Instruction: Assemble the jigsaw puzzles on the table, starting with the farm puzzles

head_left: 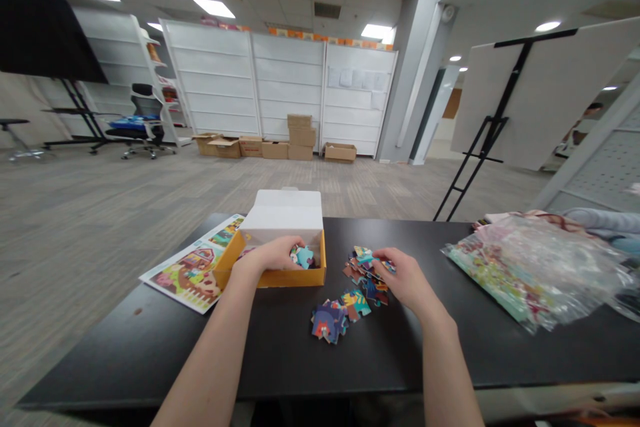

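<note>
A yellow box (295, 278) with its white lid raised stands on the black table. Inside its opening, my left hand (273, 255) is closed around several jigsaw puzzle pieces (303, 256), light blue ones showing at the fingertips. To the right of the box lies a loose heap of puzzle pieces (367, 273). My right hand (403, 273) is at the heap's right side, its curled thumb and fingers gripping pieces there, partly hidden by the hand. Nearer to me, a smaller cluster of puzzle pieces (330, 320), purple and yellow, lies on the tabletop.
A picture sheet (187, 277) with a farm scene lies left of the box, partly under it. Clear plastic bags (545, 267) with printed contents cover the table's right side. Beyond the table (280, 360) stand an easel board (545, 93), cardboard boxes (300, 137) and an office chair (145, 117).
</note>
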A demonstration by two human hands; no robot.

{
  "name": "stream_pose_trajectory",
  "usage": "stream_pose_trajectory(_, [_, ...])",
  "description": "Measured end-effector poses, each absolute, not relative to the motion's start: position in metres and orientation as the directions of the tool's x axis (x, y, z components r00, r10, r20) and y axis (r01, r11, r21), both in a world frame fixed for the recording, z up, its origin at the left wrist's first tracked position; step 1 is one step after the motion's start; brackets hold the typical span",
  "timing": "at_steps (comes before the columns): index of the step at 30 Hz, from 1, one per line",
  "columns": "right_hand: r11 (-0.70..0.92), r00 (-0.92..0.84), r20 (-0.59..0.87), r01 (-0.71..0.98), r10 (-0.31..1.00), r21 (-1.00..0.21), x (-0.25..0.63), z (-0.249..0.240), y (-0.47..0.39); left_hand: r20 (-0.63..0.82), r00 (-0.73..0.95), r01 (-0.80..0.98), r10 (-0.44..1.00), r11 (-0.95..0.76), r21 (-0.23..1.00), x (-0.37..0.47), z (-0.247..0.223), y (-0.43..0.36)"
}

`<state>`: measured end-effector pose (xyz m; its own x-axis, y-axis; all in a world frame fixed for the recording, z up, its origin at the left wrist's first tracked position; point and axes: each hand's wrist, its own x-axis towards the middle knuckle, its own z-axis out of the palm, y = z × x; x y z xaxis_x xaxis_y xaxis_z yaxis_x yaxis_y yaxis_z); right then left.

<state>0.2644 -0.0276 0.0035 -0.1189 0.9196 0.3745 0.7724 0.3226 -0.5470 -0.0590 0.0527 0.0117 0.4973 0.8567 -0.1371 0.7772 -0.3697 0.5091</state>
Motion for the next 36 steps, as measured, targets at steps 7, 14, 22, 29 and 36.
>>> stream_pose_trajectory(7, [0.328,-0.123,0.374,0.766,0.919,-0.553,0.265,0.002,-0.027,-0.122,0.51,0.764,0.852,-0.383,0.519,-0.058,0.014,0.051])
stream_pose_trajectory(14, [0.331,-0.131,0.368,0.761,0.921,-0.557,0.266,-0.001,-0.026,-0.183,0.496,0.808,0.849,-0.374,0.455,-0.056,0.021,0.048])
stream_pose_trajectory(22, [0.329,-0.133,0.363,0.764,0.922,-0.555,0.263,0.002,-0.028,-0.115,0.525,0.688,0.843,-0.342,0.64,-0.06,0.024,0.044])
stream_pose_trajectory(29, [0.332,-0.126,0.377,0.765,0.917,-0.552,0.266,0.001,-0.027,0.175,0.267,0.59,0.948,-0.305,0.748,-0.068,0.034,0.042])
stream_pose_trajectory(36, [0.348,-0.12,0.405,0.756,0.906,-0.554,0.267,0.008,-0.029,0.256,0.212,0.566,0.943,-0.332,0.754,-0.082,0.085,0.008])
